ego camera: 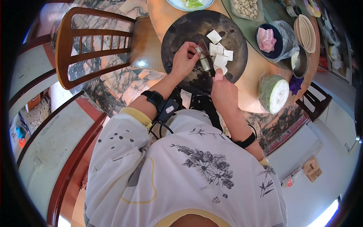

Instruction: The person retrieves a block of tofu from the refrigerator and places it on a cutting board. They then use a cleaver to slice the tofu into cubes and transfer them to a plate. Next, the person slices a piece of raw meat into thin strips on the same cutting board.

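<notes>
On a dark round chopping board [181, 34], my right hand [223, 88] grips a kitchen knife [206, 55], its index finger stretched along the top of the blade. My left hand [185, 58] rests its fingertips on the upper end of a narrow white block, perhaps tofu [204, 63], just left of the blade. To the right of the knife lies a loose group of cut white pieces [216, 49], some overlapping. The knife's handle is mostly hidden in my right hand.
A plate [190, 8] of sliced greens sits beyond the board. To the right are a tub of nuts [244, 10], a dark bowl [269, 41] with raw meat, a metal bowl [300, 63] and a cut winter melon [273, 93]. A wooden chair [100, 55] stands at left.
</notes>
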`<state>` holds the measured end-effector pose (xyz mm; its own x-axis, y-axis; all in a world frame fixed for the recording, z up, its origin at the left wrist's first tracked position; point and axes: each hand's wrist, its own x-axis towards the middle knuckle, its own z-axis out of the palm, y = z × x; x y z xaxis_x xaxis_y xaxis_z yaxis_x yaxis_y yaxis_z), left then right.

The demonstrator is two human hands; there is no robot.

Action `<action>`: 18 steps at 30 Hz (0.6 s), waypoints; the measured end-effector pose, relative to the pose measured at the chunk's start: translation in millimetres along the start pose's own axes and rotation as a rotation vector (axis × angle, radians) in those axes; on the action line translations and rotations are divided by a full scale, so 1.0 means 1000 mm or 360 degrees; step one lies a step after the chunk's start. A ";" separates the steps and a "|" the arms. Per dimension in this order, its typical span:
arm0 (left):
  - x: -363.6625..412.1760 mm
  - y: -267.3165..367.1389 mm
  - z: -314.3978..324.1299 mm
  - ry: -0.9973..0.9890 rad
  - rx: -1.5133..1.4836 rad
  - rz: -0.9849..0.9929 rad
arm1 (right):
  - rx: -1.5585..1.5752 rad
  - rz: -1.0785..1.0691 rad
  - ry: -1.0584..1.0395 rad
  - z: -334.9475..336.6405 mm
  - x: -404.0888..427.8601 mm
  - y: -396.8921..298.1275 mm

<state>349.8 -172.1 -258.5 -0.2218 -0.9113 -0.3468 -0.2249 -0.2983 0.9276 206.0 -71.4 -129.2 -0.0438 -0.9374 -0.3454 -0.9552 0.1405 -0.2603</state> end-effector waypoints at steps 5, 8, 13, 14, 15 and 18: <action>0.001 -0.002 0.001 0.0007 0.0026 0.0073 | 0.0033 0.0023 -0.0003 -0.001 0.001 -0.001; 0.001 -0.003 0.001 -0.0003 0.0061 0.0083 | 0.0088 0.0036 0.0016 -0.001 0.006 -0.002; 0.002 -0.002 0.001 0.0003 0.0138 0.0132 | 0.0083 0.0027 0.0003 -0.004 0.016 -0.006; 0.002 -0.002 0.001 0.0000 0.0134 0.0126 | 0.0080 0.0029 -0.0016 -0.004 0.018 -0.006; 0.003 -0.002 0.001 -0.0008 0.0121 0.0103 | 0.0064 0.0025 -0.0033 -0.004 0.021 -0.006; 0.004 -0.003 0.001 -0.0004 0.0080 0.0093 | 0.0045 0.0036 -0.0070 -0.002 0.024 -0.005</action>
<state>348.6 -174.5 -262.9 -0.2381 -0.9260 -0.2928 -0.2589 -0.2301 0.9381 209.3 -95.7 -134.2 -0.0520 -0.9191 -0.3907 -0.9456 0.1711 -0.2768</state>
